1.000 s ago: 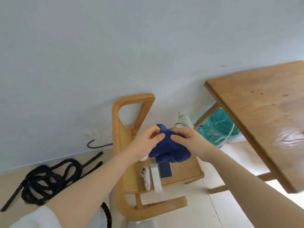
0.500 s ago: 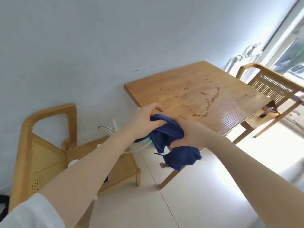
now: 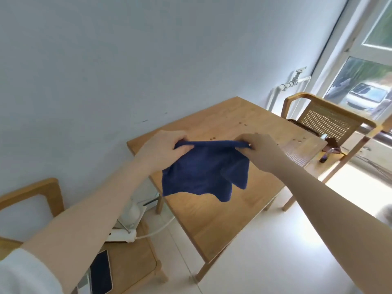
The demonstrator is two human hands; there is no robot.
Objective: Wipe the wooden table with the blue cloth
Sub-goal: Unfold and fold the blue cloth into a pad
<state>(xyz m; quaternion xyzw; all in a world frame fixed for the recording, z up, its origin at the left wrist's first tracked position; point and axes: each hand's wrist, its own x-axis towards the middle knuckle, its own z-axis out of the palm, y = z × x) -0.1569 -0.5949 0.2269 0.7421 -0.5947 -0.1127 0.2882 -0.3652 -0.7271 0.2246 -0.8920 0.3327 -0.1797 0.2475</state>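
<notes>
now both hands up at frame centre. left hand point(image 3: 163, 148) pinches left top corner of blue cloth point(image 3: 203, 170), fingers curled tight on edge. right hand point(image 3: 262, 151) pinches right top corner likewise. cloth stretched between them, hanging spread above wooden table point(image 3: 214, 219), lower hem wavy, not touching top. small dark spots point(image 3: 244, 124) on tabletop toward upper right. chair point(image 3: 326, 122) at far end, right of frame. phone point(image 3: 101, 272) on second chair's seat, lower left.
</notes>
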